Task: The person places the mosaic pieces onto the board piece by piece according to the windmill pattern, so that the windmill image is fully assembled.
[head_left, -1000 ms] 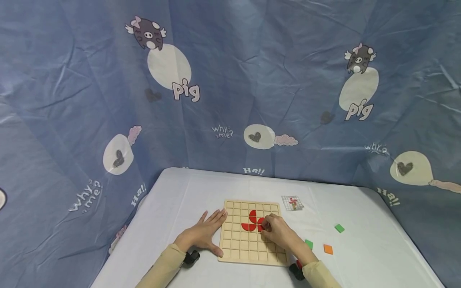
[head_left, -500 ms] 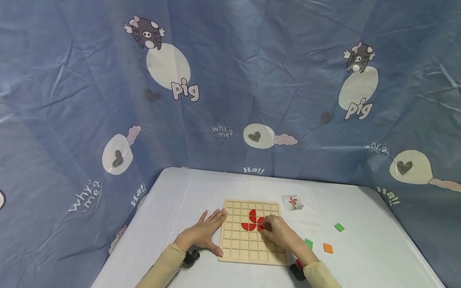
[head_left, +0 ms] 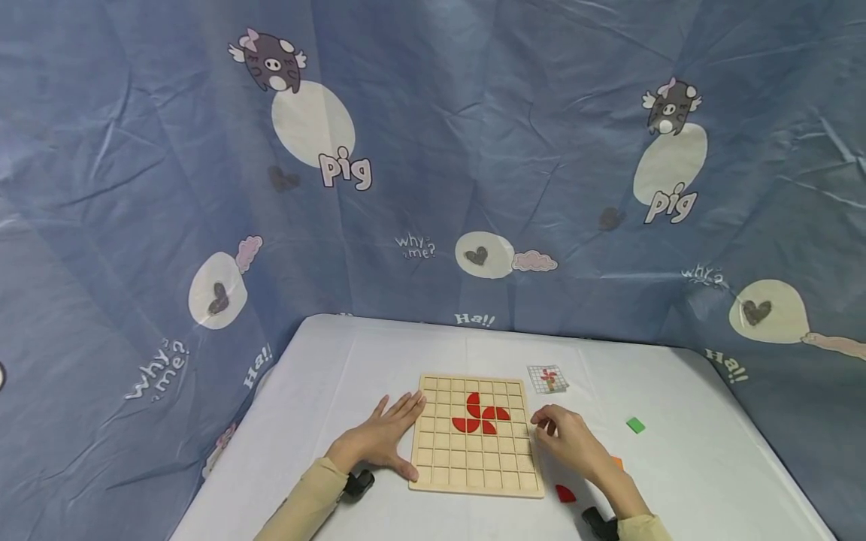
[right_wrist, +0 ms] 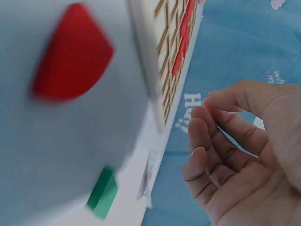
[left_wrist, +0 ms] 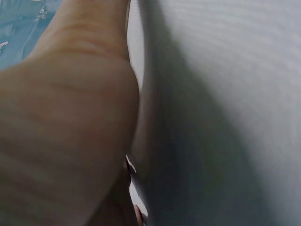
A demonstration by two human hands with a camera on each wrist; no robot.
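Note:
In the head view my left hand (head_left: 382, 438) lies spread at the left edge of a wooden grid board (head_left: 453, 457), fingertips and thumb on its frame. Several red quarter-circle pieces (head_left: 467, 425) form a pinwheel on the upper middle of the board. My right hand (head_left: 571, 443) is just off the board's right edge. The right wrist view shows its fingers loosely bent, thumb near the index fingertip, with nothing between them. A loose red quarter-circle piece (head_left: 564, 494) lies on the table below that hand. The left wrist view holds mostly blurred skin and white cloth.
A small pattern card (head_left: 548, 379) with a red pinwheel picture lies beyond the board's upper right corner. To the right are a green square tile (head_left: 635, 425) and an orange tile (head_left: 617, 462), partly covered by the right arm. A blue printed curtain (head_left: 419, 188) surrounds the white table.
My right hand has left the red pieces and moved right, off the board. Another red piece now shows at the pinwheel's right. The loose red piece has come into view; the left hand has stayed put.

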